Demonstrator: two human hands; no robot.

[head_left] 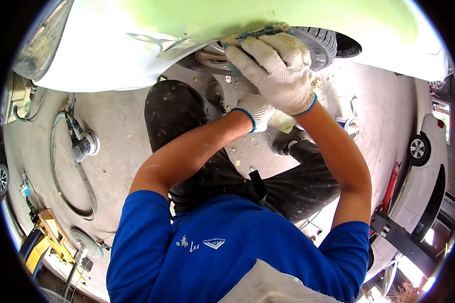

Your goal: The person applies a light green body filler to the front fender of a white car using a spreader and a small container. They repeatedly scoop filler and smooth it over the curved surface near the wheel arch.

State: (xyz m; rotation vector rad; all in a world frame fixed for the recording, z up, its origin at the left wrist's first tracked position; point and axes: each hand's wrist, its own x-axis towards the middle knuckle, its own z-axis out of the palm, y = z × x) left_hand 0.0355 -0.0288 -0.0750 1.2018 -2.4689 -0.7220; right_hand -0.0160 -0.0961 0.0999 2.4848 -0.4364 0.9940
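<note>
Fingers (pixel 253 53) of the right hand (pixel 275 70), in a white knit glove w/ blue cuff, are curled down over a sanding block (pixel 255 34), gripping it and pressing it flat against the pale green filler patch on the car body panel (pixel 151 30), right at the wheel-arch edge. Left hand (pixel 258 112), same glove, sits lower, tucked under the right wrist; can't tell if it's closed or holding anything, right hand covers most of it. Car's tyre (pixel 321 43) and alloy wheel (pixel 212 56) just behind the block. Person crouches on a bare concrete floor (pixel 116 126) littered w/ filler flakes near the knees. Off to the left on the floor, a power sander (pixel 83 144) w/ its hose looped round. A white car (pixel 429 166) is parked far right, well apart. Bright daylight at lower right.
</note>
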